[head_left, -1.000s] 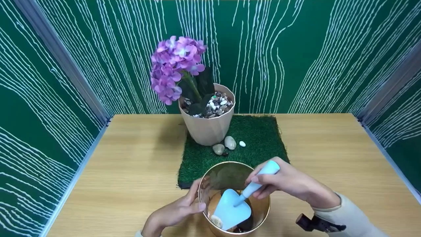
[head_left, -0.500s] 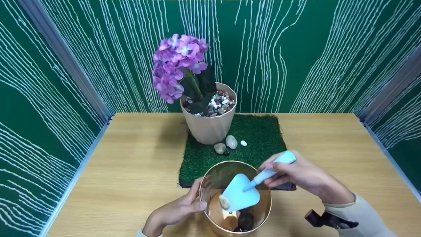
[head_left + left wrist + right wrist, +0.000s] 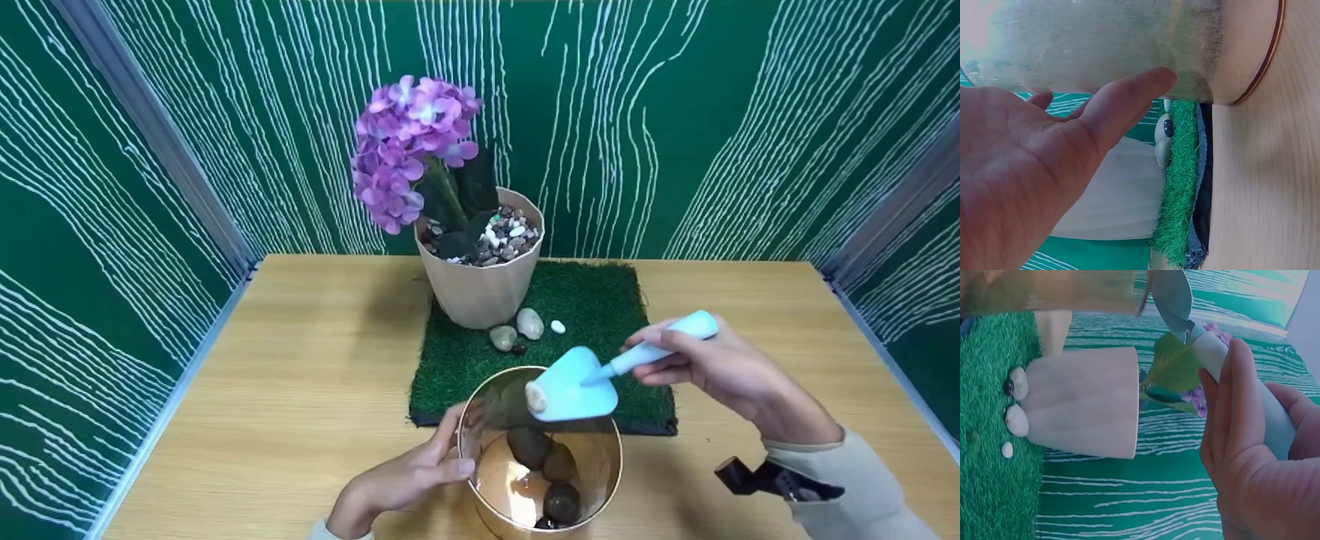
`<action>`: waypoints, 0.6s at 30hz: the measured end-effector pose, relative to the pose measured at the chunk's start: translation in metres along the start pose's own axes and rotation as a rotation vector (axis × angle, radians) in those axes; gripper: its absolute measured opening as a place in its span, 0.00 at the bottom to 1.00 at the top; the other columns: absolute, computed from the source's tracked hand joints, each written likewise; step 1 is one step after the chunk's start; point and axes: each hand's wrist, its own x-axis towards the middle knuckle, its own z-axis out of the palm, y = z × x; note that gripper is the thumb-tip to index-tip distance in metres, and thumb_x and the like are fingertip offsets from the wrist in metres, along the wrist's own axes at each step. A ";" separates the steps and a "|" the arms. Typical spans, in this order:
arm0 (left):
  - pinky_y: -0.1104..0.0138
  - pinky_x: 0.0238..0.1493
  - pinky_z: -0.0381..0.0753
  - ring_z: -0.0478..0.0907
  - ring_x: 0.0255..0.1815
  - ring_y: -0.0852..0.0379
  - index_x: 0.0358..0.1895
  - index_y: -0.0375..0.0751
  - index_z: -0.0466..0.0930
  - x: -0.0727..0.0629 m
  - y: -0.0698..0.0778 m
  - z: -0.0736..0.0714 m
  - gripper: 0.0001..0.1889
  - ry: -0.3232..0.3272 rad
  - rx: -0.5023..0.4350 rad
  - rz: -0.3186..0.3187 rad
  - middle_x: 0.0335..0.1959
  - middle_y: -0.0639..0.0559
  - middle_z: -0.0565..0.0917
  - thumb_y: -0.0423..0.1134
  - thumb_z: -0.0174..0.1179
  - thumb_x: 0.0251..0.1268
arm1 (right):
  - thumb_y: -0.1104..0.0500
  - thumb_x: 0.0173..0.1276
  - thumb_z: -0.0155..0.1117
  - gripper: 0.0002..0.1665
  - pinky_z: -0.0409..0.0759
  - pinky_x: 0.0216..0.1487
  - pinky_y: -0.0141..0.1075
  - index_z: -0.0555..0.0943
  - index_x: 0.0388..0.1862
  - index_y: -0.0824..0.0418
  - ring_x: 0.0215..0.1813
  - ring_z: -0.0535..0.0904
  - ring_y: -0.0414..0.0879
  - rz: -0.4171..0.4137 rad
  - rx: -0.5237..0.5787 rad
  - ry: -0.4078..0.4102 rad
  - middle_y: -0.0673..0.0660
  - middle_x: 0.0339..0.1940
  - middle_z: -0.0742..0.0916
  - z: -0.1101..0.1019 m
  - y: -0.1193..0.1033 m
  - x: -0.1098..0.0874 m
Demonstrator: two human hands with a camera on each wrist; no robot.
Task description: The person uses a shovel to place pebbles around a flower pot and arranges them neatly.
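Note:
My right hand (image 3: 712, 367) holds the handle of a light blue toy shovel (image 3: 577, 390), its blade over the far rim of a see-through amber bucket. A pale stone (image 3: 535, 396) lies at the blade's left tip. My left hand (image 3: 412, 465) grips the left side of the bucket (image 3: 600, 480), thumb on the near side, fingers reaching round behind. Dark rounded stones (image 3: 559, 461) lie inside the bucket. In the right wrist view, fingers and thumb wrap the shovel's handle (image 3: 1278, 416), and the blade (image 3: 1176, 304) is beside the bucket's rim.
Behind the bucket, a beige pot (image 3: 480, 292) with purple flowers (image 3: 412, 142) and pebbles stands on a green grass mat (image 3: 600, 315). Two larger stones (image 3: 530, 324), a small white pebble (image 3: 558, 327) and a small dark one lie before it. Green patterned walls (image 3: 585, 150) enclose the wooden table (image 3: 322, 360).
My right hand has lifted the shovel up and right from inside the bucket, carrying the pale stone. The dark stones in the bucket have come into view. My left hand stays on the bucket.

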 end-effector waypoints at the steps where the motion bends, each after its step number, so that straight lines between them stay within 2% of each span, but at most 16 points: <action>1: 0.36 0.92 0.45 0.38 0.96 0.29 0.92 0.35 0.32 0.000 0.000 0.000 0.52 0.002 -0.002 -0.007 0.95 0.29 0.39 0.64 0.52 0.90 | 0.68 0.95 0.43 0.28 0.93 0.54 0.34 0.94 0.56 0.59 0.48 0.97 0.43 -0.005 0.015 0.006 0.56 0.52 0.97 -0.002 -0.001 0.000; 5: 0.36 0.92 0.44 0.37 0.96 0.29 0.92 0.36 0.31 0.000 0.001 0.000 0.53 0.002 -0.014 -0.028 0.96 0.30 0.38 0.65 0.52 0.89 | 0.67 0.95 0.42 0.28 0.93 0.54 0.34 0.93 0.56 0.61 0.48 0.97 0.44 -0.023 0.043 0.042 0.58 0.50 0.98 -0.011 -0.006 0.000; 8: 0.36 0.92 0.44 0.38 0.96 0.30 0.92 0.36 0.31 0.000 0.001 0.000 0.52 0.003 -0.007 -0.020 0.96 0.30 0.39 0.63 0.52 0.90 | 0.66 0.96 0.42 0.28 0.93 0.54 0.34 0.94 0.55 0.60 0.48 0.97 0.44 -0.028 0.033 0.091 0.58 0.50 0.98 -0.016 -0.009 0.001; 13: 0.37 0.92 0.45 0.38 0.96 0.30 0.92 0.35 0.32 0.001 0.000 0.000 0.50 0.005 0.012 0.003 0.95 0.29 0.41 0.62 0.52 0.91 | 0.63 0.96 0.46 0.26 0.92 0.54 0.34 0.94 0.53 0.59 0.47 0.98 0.44 -0.012 0.015 0.203 0.56 0.49 0.97 -0.027 -0.011 0.003; 18: 0.35 0.91 0.45 0.38 0.96 0.29 0.92 0.35 0.31 0.000 -0.001 0.000 0.50 0.003 0.017 0.002 0.95 0.29 0.40 0.61 0.51 0.91 | 0.61 0.95 0.50 0.22 0.92 0.53 0.32 0.93 0.51 0.57 0.47 0.97 0.43 0.033 -0.018 0.322 0.54 0.48 0.97 -0.036 -0.003 0.007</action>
